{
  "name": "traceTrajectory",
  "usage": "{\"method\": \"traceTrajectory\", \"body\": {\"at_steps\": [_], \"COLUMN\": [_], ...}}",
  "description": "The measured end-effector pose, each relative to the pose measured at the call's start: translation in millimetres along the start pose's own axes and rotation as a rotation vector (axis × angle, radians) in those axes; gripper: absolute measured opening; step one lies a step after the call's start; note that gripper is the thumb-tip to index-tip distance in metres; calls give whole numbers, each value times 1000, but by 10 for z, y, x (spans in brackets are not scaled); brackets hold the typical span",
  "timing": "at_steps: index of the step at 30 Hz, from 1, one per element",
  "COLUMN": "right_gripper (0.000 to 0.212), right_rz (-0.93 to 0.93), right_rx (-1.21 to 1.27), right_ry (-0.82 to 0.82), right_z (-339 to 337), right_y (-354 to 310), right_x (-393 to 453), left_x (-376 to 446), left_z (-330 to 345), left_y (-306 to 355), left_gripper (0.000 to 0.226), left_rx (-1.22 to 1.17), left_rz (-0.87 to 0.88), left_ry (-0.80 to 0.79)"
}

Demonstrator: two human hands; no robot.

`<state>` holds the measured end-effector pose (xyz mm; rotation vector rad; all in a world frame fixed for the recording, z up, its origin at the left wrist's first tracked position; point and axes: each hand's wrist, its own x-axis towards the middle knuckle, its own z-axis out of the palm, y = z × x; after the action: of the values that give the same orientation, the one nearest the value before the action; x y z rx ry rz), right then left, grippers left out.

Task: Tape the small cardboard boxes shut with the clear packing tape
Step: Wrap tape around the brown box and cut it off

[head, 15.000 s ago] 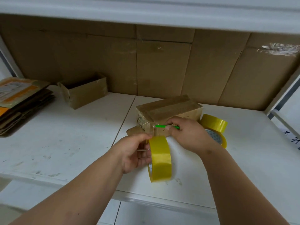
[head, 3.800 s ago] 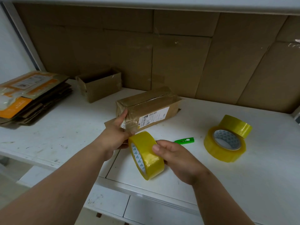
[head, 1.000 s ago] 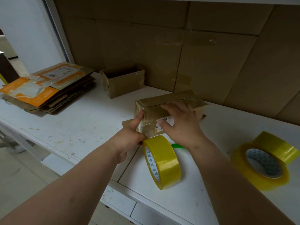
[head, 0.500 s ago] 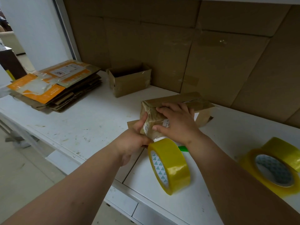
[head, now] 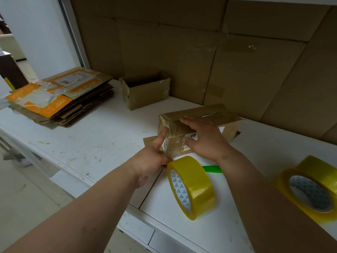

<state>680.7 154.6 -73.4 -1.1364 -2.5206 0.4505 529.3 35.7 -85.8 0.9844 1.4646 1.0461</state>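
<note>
A small closed cardboard box (head: 198, 125) lies on the white desk (head: 91, 139), close to the brown cardboard wall (head: 200, 52) at the back. Its top is covered with shiny tape and a white label shows on its near side.

The right hand (head: 204, 139) lies over the near side and top edge of this box, with the fingers spread and almost straight, pressing flat on the surface. The left hand (head: 153, 157) is at the left end of the box; its thumb points up and touches the corner, but the other fingers are under the hand and I cannot tell how they are curled or whether they hold something. The two hands are apart, one on each side of the box corner.

A yellow tape roll (head: 191, 187) stands on its edge on the desk, just in front of the box and touching the left hand. Behind it, a green tool (head: 212, 168) lies flat, partly hidden by the right forearm.

At the right edge, two more tape rolls (head: 310, 190) are together, one lying flat and one leaning behind it.

Further left, an open empty box (head: 145, 92) stands by the wall, and a pile of flattened cartons (head: 60, 95) with orange print lies at the left end of the desk.
</note>
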Motion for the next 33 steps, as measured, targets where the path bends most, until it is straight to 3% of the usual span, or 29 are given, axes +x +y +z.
{"method": "traceTrajectory", "body": {"at_steps": [4, 9, 17, 23, 33], "right_gripper": [47, 46, 45, 45, 44], "right_rz": [1, 29, 56, 85, 76], "right_rx": [114, 110, 81, 138, 121], "right_ry": [26, -12, -29, -73, -101], "right_z": [7, -1, -3, -49, -62], "right_y": [19, 5, -111, -56, -71], "right_x": [-28, -6, 40, 1, 37], "left_x": [-65, -122, -65, -105, -44], "left_z": [74, 100, 248, 344, 121], "left_y": [-51, -78, 0, -115, -45], "left_gripper": [98, 85, 104, 101, 97], "left_rx": [-116, -96, -187, -328, -175], "left_rz": [70, 92, 16, 32, 33], "left_ry": [37, 45, -33, 27, -8]}}
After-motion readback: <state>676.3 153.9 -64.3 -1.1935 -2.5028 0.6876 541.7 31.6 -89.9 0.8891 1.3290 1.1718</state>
